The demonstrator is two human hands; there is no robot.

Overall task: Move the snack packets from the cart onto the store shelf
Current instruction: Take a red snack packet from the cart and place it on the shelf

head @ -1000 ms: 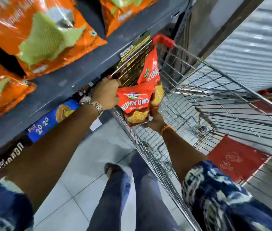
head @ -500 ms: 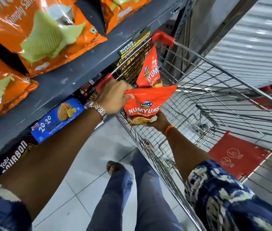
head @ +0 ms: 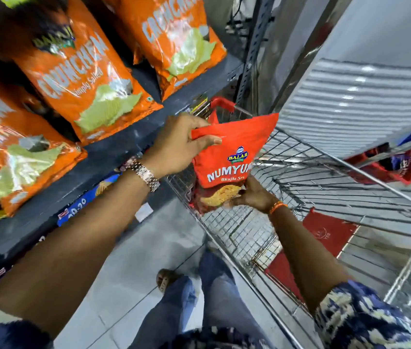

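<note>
A red Numyums snack packet (head: 232, 149) is held above the near corner of the wire cart (head: 312, 172). My left hand (head: 179, 144) pinches its top left edge between thumb and fingers. My right hand (head: 256, 193) grips its bottom edge from below. Behind the packet, the tip of a second red packet (head: 213, 117) sticks up inside the cart. The dark grey store shelf (head: 113, 154) runs along the left, just beside my left hand.
Large orange Crunchem chip bags (head: 83, 79) fill the shelf above the grey board. Blue biscuit packs (head: 86, 200) lie on the lower shelf. The cart has a red handle (head: 222, 103) and a red seat flap (head: 327, 233). My legs (head: 186, 306) stand on grey floor tiles beside the cart.
Both hands have lifted the red packet higher, out of the cart and closer to the shelf edge. The view has tilted up, showing more of the orange bags.
</note>
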